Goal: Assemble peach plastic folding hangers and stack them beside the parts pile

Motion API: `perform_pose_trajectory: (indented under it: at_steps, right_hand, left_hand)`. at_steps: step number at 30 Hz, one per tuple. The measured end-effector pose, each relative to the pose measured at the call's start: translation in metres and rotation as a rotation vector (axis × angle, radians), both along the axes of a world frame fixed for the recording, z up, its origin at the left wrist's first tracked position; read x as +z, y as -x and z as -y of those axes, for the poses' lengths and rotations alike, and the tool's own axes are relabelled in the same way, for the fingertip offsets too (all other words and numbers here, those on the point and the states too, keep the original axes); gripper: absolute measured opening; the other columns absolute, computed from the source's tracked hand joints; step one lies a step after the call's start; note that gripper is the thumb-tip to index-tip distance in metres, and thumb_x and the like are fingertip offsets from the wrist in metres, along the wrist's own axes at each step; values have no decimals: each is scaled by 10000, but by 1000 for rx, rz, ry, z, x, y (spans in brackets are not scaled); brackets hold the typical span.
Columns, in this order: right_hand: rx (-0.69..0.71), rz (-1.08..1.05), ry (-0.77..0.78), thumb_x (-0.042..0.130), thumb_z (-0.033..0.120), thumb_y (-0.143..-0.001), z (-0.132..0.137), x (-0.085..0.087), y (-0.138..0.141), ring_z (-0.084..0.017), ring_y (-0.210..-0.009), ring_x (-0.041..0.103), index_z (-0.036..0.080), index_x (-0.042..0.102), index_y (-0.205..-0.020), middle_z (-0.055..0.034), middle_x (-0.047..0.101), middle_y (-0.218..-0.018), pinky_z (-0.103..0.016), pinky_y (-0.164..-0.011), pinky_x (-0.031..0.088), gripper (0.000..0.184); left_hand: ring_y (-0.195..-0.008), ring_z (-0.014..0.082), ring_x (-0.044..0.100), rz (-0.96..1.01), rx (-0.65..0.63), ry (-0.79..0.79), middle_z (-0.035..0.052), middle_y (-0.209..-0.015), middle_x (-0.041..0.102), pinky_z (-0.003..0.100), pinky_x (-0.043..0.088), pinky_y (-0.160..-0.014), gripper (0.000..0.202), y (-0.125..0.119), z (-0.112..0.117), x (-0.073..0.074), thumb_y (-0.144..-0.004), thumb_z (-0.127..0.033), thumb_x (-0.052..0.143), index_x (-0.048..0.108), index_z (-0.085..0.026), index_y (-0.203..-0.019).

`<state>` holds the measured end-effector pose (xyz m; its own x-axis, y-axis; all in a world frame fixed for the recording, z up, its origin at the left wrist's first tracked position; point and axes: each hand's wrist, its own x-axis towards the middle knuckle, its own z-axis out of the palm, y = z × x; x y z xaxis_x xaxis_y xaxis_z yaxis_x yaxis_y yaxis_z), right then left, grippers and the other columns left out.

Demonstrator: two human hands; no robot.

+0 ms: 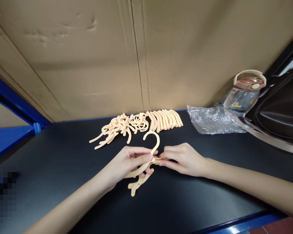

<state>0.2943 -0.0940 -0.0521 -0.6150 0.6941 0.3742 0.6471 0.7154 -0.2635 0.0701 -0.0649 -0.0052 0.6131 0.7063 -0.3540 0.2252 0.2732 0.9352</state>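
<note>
A cream plastic folding hanger (157,140) is held above the black tabletop, its hook pointing up. My left hand (125,164) is closed around it just below the hook, the thumb pressing at the joint. From the right, my right hand (187,160) pinches a thin hanger arm (157,160) at that same joint, and its fingertips cover the arm's far end. Under my left fingers are more cream hanger parts (138,186) with a small round hole; whether they join the held hanger is hidden.
Behind my hands lie a loose pile of cream hanger pieces (116,127), a cluster of hooks (139,122) and a row of curved arms (164,119). At the right are a crinkled clear plastic bag (210,120), a strapped bottle (245,99) and a dark bag (280,107). Cardboard (100,58) stands behind.
</note>
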Motion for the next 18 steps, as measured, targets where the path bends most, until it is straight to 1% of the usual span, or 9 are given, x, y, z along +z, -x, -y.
perform_pose_trajectory:
  at_steps: [4, 7, 13, 18]
  right_hand:
    - [30, 4, -17, 416, 383, -985, 1, -1, -1, -101, -672, 608, 199, 658, -1004, -2, 663, -827, -217, -556, 381, 304]
    - [30, 6, -47, 422, 381, -984, 1, 0, -1, -98, -654, 600, 191, 658, -973, 3, 662, -804, -217, -542, 371, 302]
    - [16, 6, -57, 423, 394, -981, 2, 1, -1, -98, -629, 589, 180, 659, -924, 4, 650, -768, -213, -531, 364, 323]
    - [6, 11, -26, 417, 390, -983, 2, 1, 0, -102, -643, 606, 184, 667, -911, -4, 665, -791, -212, -539, 372, 332]
  left_hand:
    - [-544, 99, 577, -18, -76, -21, 29, -647, 673, 227, 477, -574, 304, 1, -1, -4, -809, -368, 671, 694, -121, -983]
    - [-554, 110, 574, -11, -78, -53, 24, -642, 660, 240, 474, -574, 263, 0, 1, -4, -805, -363, 665, 669, -124, -914]
    - [-636, 114, 600, -62, -43, -255, 7, -703, 650, 205, 467, -585, 174, -3, 9, 1, -809, -308, 649, 656, -136, -833]
    - [-606, 108, 587, -101, -40, -380, -4, -679, 640, 208, 472, -585, 165, -4, 12, 0, -823, -309, 632, 665, -149, -809]
